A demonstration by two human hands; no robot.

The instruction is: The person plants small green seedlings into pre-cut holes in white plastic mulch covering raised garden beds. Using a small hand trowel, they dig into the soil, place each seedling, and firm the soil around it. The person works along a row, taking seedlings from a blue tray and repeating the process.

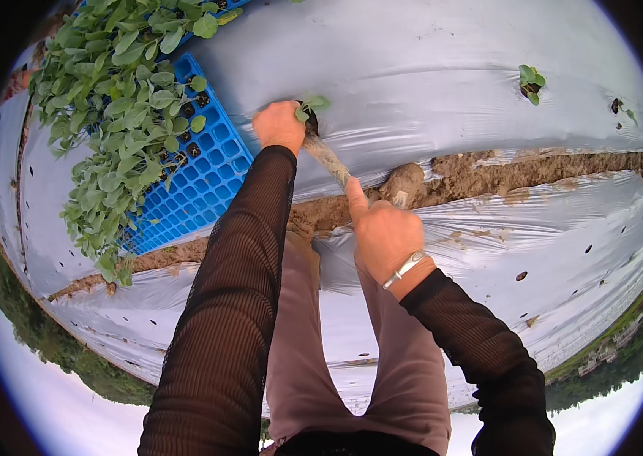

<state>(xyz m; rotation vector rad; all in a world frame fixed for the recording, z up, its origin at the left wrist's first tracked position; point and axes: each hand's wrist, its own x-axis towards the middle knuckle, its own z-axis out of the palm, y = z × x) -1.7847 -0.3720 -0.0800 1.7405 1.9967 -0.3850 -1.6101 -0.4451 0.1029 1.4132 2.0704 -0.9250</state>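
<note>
My left hand (280,126) is at the edge of a planting hole (311,121) in silver plastic mulch film (401,108). Its fingertips are hidden, so I cannot tell whether they grip the leafy seedling (314,106) right beside them. In my right hand (388,236) is a narrow, mud-caked digging tool (328,157), the index finger stretched along its shaft. The tool's far end reaches the near rim of the hole, where its tip is out of sight.
To the left lies a blue plug tray (207,196), partly filled with leafy seedlings (122,125). A soil furrow (481,176) runs between the film-covered beds, with a muddy shoe (404,181) in it. Another seedling (531,84) stands in a hole at upper right.
</note>
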